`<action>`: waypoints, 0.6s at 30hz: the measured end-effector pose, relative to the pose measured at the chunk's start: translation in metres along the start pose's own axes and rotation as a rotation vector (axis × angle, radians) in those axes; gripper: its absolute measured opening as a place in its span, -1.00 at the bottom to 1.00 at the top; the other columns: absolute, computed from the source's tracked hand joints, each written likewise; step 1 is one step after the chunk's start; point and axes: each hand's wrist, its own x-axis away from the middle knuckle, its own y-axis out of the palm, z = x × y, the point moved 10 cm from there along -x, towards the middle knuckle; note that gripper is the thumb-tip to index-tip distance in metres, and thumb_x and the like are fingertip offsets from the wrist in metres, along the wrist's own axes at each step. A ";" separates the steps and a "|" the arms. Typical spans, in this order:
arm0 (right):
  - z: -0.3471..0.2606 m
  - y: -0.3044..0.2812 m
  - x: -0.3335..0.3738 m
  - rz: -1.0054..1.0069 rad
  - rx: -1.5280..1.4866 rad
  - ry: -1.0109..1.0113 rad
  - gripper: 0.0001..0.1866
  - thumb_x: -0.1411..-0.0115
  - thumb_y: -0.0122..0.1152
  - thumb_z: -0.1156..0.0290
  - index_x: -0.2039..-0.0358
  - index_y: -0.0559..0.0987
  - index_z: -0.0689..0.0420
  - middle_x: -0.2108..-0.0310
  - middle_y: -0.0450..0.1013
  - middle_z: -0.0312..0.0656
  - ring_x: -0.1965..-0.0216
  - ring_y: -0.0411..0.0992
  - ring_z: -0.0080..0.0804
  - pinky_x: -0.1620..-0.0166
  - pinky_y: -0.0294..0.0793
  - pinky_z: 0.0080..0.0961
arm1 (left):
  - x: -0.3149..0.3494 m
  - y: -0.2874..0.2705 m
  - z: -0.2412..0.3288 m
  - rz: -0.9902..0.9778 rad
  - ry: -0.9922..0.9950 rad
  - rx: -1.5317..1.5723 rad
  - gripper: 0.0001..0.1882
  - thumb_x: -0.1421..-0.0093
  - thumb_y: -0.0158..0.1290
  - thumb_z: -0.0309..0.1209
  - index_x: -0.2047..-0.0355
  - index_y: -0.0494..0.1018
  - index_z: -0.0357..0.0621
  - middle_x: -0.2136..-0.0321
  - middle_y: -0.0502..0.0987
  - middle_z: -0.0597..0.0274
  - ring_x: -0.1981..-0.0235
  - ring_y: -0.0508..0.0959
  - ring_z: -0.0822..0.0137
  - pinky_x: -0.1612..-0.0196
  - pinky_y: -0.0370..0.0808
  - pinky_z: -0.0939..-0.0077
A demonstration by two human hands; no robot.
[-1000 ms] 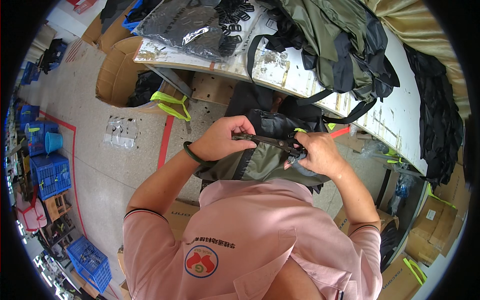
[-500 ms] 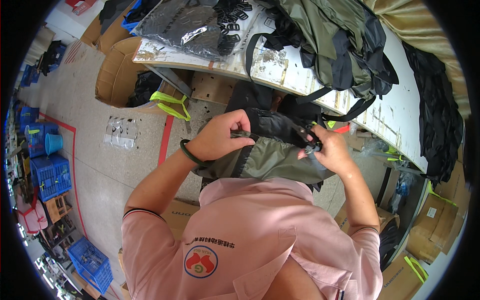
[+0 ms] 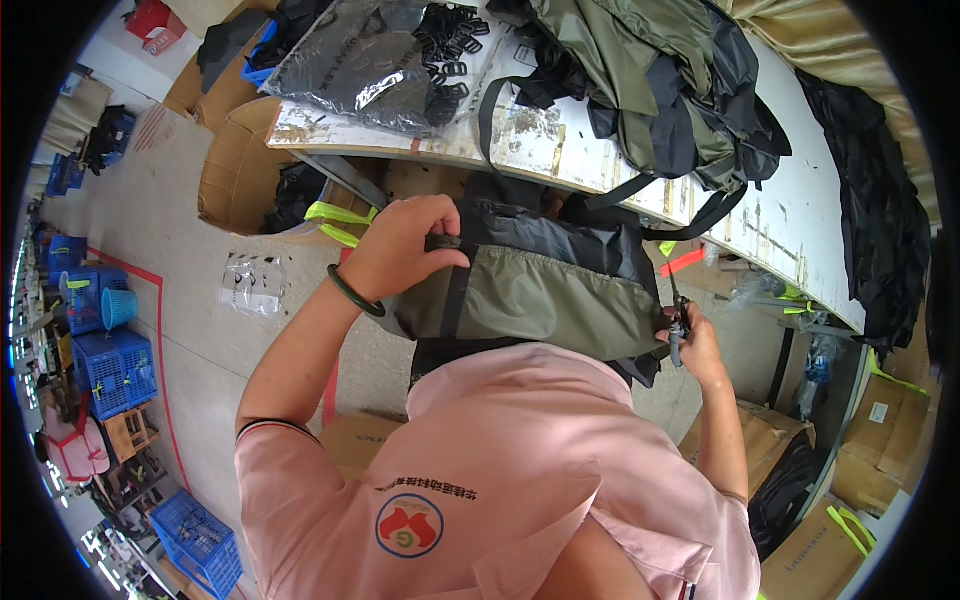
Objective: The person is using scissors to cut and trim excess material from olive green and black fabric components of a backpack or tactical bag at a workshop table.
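Note:
An olive-green and black fabric bag [image 3: 560,305] lies across my lap, in front of my body. At its left end my left hand [image 3: 408,250] is closed, pinching the dark edge strip between thumb and fingers. My right hand [image 3: 702,350] is closed around a small pair of scissors [image 3: 678,318] at the bag's right end. The blades point up and away from me, and the fingertips reach the bag's right edge. How far the blades are apart is too small to tell.
A worn white table [image 3: 540,140] stands ahead, carrying a clear plastic bag of black buckles [image 3: 370,70] and olive and black fabric pieces [image 3: 660,90] with hanging straps. An open cardboard box [image 3: 235,175] is at the table's left. Blue crates [image 3: 115,370] line the far left.
My right hand has moved right and toward me with the scissors, off the bag's black top. My left hand has shifted slightly left and away, and the bag now lies spread wider.

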 end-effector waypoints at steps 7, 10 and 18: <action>0.018 0.008 0.001 0.074 -0.038 0.015 -0.60 0.14 0.41 0.54 0.30 0.40 0.23 0.50 0.42 -0.20 0.45 0.35 -0.47 0.31 0.39 -0.52 | 0.015 -0.005 -0.017 -0.028 0.048 -0.077 -0.58 0.20 0.36 -0.27 0.36 0.42 -0.08 0.50 0.46 0.24 0.40 0.47 0.23 0.29 0.37 0.38; 0.039 0.024 0.002 -0.035 -0.140 0.118 -0.64 0.11 0.39 0.57 0.32 0.40 0.18 0.51 0.38 -0.35 0.43 0.31 -0.58 0.32 0.35 -0.58 | 0.024 0.003 -0.043 -0.081 0.068 -0.205 -0.64 0.16 0.34 -0.38 0.37 0.42 -0.13 0.43 0.46 0.25 0.33 0.44 0.28 0.26 0.37 0.44; -0.052 -0.141 0.022 -0.008 -0.349 -0.043 -0.69 0.09 0.40 0.62 0.42 0.41 0.13 0.46 0.34 -0.40 0.40 0.29 -0.62 0.30 0.34 -0.61 | 0.033 -0.029 -0.014 -0.347 -0.257 0.658 -0.79 -0.05 0.09 -0.59 0.34 0.30 -0.12 0.42 0.23 0.51 0.42 0.24 0.66 0.39 0.22 0.74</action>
